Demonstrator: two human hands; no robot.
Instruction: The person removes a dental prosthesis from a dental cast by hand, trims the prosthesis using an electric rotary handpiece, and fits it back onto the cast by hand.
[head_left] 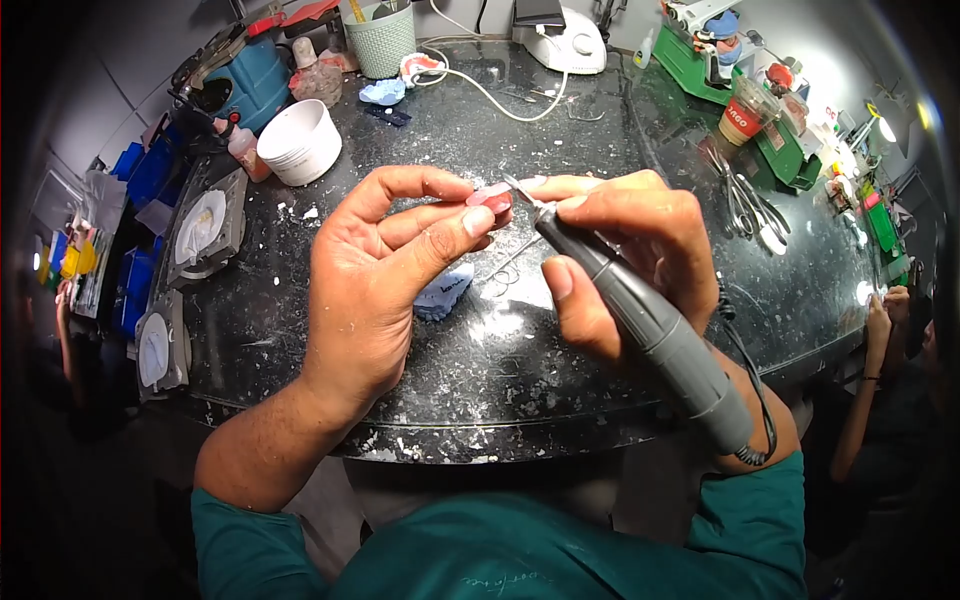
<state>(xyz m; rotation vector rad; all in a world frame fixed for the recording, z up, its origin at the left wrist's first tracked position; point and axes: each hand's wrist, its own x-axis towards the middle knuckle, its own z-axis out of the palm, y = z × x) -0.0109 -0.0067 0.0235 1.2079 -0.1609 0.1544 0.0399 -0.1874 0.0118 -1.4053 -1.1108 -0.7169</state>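
Between the thumb and fingers of my left hand (375,265) is a small pink piece (490,197), perhaps a dental acrylic part; the fingers partly hide it. My right hand (640,250) is closed around a grey and black rotary handpiece (655,335), held like a pen. Its thin metal bur (519,189) points up and left, close to the pink piece; whether they touch I cannot tell. A blue plaster block (443,292) with handwriting on it lies on the table under my left hand. Beside the block rests a thin metal instrument (512,262), partly hidden.
White scraps litter the black table (400,420). A white bowl (300,143) and a pink-tinted bottle (247,152) stand at left. At the back are a mesh basket (380,45) and a white control unit (572,45) with a cable. Scissors (745,205) and a cup (745,112) are at right.
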